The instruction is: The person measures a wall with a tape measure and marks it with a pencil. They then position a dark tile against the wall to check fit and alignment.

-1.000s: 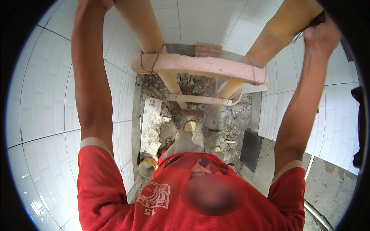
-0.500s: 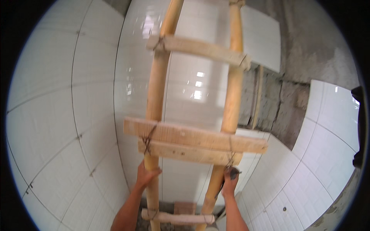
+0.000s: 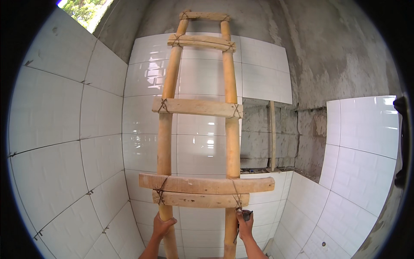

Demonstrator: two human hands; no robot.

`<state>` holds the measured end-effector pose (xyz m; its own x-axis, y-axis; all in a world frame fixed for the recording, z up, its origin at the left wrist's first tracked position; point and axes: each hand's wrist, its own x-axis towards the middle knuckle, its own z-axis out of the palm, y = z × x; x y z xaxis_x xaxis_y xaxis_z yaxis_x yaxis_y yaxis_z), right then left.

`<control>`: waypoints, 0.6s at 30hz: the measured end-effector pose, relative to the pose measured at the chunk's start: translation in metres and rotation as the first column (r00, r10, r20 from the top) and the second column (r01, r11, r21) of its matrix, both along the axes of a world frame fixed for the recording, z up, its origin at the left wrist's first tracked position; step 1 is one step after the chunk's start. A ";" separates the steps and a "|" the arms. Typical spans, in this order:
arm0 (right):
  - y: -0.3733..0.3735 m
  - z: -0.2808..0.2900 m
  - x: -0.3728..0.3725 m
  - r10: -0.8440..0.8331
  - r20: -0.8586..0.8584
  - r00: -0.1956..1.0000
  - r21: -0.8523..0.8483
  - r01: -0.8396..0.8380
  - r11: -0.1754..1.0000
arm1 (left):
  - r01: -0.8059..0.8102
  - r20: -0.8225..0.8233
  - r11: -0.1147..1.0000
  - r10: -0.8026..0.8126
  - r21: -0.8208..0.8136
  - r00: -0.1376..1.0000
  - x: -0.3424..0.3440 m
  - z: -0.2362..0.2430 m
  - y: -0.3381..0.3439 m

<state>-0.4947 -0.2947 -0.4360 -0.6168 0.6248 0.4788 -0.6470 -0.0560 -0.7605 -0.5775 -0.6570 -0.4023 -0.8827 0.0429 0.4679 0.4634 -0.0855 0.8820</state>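
Before me stands a ladder made of two bamboo poles with flat wooden rungs tied on by dark wire. Below the lowest visible pair of boards, my left hand is closed round the left pole. On the right pole, at about the same height, my right hand is closed against the bamboo. A small dark object, too unclear to name, sticks out at the thumb of that hand. The ladder's foot is out of sight.
White tiled walls rise on the left, ahead and right. Behind the ladder, right of it, a recess of bare blocks holds an upright wooden strip. Rough grey cement covers the upper wall. An opening at top left shows greenery.
My view has tilted upward, so the ladder's top rungs now show and both hands sit lower in the picture. Each hand keeps its hold on its pole.
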 end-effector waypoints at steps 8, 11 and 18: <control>-0.005 0.000 0.000 -0.082 0.183 0.980 -0.013 0.086 0.996 | -0.235 0.000 0.926 0.246 -0.296 0.969 -0.028 -0.029 -0.004; -0.002 -0.018 0.035 -0.147 0.114 0.983 -0.062 0.154 0.986 | -0.739 -0.395 0.580 0.624 -0.343 0.674 0.009 -0.018 0.012; 0.006 -0.177 0.267 -0.052 0.490 0.870 -0.301 0.225 0.927 | 0.484 -0.309 0.869 -0.492 -0.108 0.814 0.223 0.028 0.110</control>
<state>-0.2279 -0.2884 -0.6133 -0.6063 0.7891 -0.0988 -0.2416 -0.3011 -0.9225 -0.3546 -0.5475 -0.3744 -0.5473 0.4427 0.7103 0.6196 -0.3561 0.6994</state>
